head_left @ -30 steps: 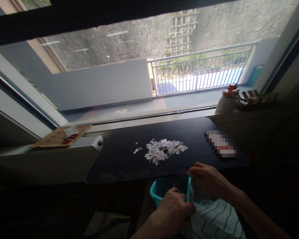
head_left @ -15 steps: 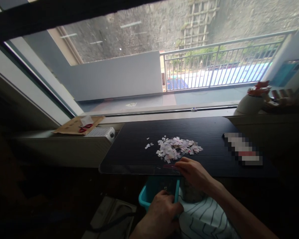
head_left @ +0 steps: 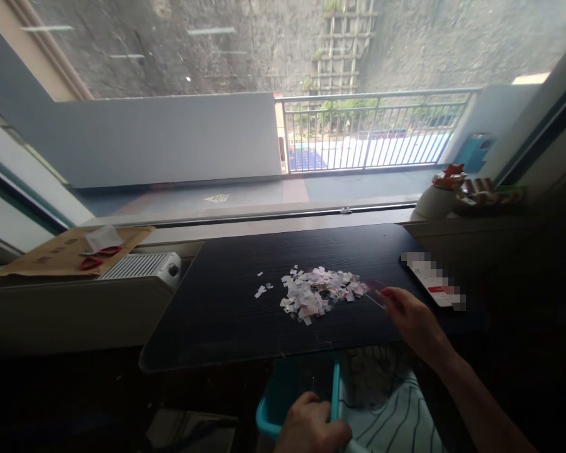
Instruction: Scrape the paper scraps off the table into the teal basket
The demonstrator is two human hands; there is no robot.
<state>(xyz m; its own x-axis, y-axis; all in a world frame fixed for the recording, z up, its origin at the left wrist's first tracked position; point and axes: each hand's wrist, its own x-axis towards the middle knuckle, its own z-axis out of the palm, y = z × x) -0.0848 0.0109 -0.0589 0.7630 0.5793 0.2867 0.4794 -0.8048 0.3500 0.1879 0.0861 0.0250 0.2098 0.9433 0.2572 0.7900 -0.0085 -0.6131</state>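
Observation:
My right hand [head_left: 405, 314] pinches a thin, see-through pinkish plastic piece [head_left: 375, 290] above the dark table [head_left: 207, 327]. The far edge of this piece meets the right side of a heap of small white paper scraps [head_left: 311, 292]. A few stray scraps [head_left: 261, 290] lie left of the heap. Below the table's front edge, my left hand [head_left: 314, 425] is closed around the rim of a teal bin [head_left: 270, 412]. The bin's inside is dark, so its contents are hard to make out.
A phone-like slab [head_left: 434, 283], partly blurred, lies at the table's right. Red-handled scissors [head_left: 99, 257] rest on a brown paper envelope [head_left: 38, 255] beside a white ridged box [head_left: 144, 267]. A white pot [head_left: 434, 201] stands on the windowsill at right.
My right hand has moved from the table's front edge to the right end of the heap with the plastic piece. My left hand keeps hold of the bin. The view has shifted.

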